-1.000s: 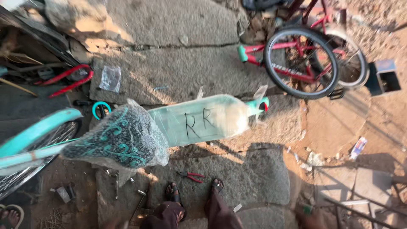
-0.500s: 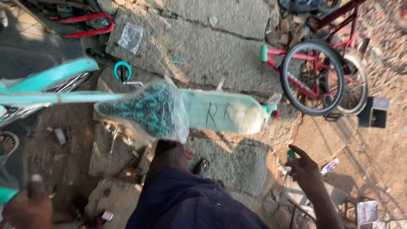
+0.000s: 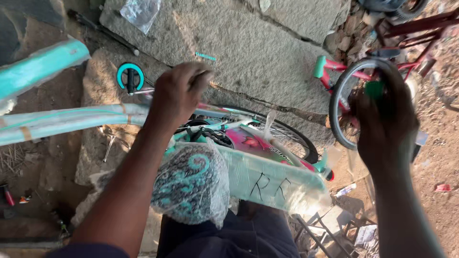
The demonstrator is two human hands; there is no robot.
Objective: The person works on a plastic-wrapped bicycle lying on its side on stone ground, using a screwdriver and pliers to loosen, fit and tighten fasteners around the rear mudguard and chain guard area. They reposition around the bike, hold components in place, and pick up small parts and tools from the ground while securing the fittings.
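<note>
Head view, looking straight down. A small teal bicycle frame wrapped in clear plastic film (image 3: 71, 119) is seen crossing the picture from the left edge toward the lower right. Its saddle, patterned in black and teal swirls and bagged in clear plastic (image 3: 191, 184), lies near the bottom centre, just above the person's dark blue trousers (image 3: 229, 236). Beside the saddle, a pale teal rear mudguard under plastic wrap, marked in black pen (image 3: 272, 181), is tilted down to the right.

The left hand (image 3: 177, 98) is shown curled shut over the frame's top tube, knuckles upward; what lies under the palm is hidden. The right hand (image 3: 385, 124) is raised well apart at the right, its fingers curved round a small green object (image 3: 374, 89), seen only in part.

Behind the right hand a red child's bicycle with a black tyre (image 3: 344, 95) is leaned on grey stone slabs (image 3: 248, 52). A teal and black round part (image 3: 130, 77) and a crumpled clear plastic bag (image 3: 139, 12) are lying on the slabs.
</note>
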